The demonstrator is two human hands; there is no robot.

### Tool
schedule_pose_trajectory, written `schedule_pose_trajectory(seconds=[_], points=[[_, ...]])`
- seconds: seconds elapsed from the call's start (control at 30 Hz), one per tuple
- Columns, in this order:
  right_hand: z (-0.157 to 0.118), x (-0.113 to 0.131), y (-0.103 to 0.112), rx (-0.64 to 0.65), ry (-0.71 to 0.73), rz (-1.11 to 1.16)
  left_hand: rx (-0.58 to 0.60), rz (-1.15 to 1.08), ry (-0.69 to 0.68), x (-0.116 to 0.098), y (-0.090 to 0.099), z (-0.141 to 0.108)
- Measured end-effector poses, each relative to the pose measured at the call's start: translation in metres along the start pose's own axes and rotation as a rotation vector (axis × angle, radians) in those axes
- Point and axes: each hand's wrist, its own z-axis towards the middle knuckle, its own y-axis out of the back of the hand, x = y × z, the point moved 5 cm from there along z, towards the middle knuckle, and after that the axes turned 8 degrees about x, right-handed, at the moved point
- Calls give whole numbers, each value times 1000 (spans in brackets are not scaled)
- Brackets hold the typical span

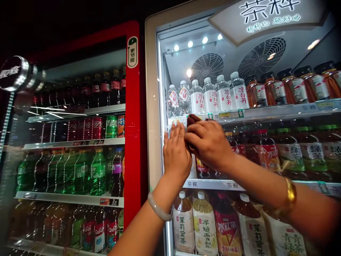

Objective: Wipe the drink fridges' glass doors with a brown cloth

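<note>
Both hands are raised against the glass door (pixel 156 106) of the right drinks fridge. My left hand (pixel 177 151) lies flat with its fingers pointing up, a pale bangle (pixel 159 208) round the wrist. Just to its right, my right hand (pixel 210 142) is closed on a dark brown cloth (pixel 192 122), bunched under the curled fingers. A gold bracelet (pixel 290 192) circles the right wrist. Behind the hands are a shelf edge (pixel 213 184) and several bottles, partly hidden by them.
White-labelled water bottles (pixel 210 96) and amber drinks (pixel 278 89) line the top shelf, with large tea bottles (pixel 183 224) at the bottom. A red-framed fridge (pixel 133 135) of cans and bottles stands left, a round shiny sign (pixel 12 73) at its edge.
</note>
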Motion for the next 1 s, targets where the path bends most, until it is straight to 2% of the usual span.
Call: schedule_pose_trajectory(seconds=[0.1,0.2,0.27,0.33,0.4,0.43,0.5,0.53,0.63,0.7,0.8,0.9,1.0], points=[[36,-33,-5,56,-21,-6,22,46,38,6,10,30],[36,-53,1,35,-153,-24,65,119,13,5,15,47],[23,-47,5,9,-166,-51,71,146,0,4,16,50],[16,-34,2,12,-75,-80,64,157,3,4,15,50],[26,-30,-3,46,49,-83,57,163,29,6,16,54],[37,-35,-6,70,83,-77,57,171,39,6,17,57],[63,-61,-7,109,60,-63,66,192,46,4,20,67],[73,-78,-5,112,3,-60,71,201,43,2,21,72],[75,-117,7,50,-200,-69,62,198,30,-5,21,84],[55,-116,13,-7,-240,-92,53,182,22,-10,18,88],[31,-89,10,-3,-126,-117,44,167,-1,-17,12,94],[43,-80,2,63,8,-92,40,149,8,-20,10,104],[68,-112,6,82,-29,-65,34,135,28,-27,11,119]])
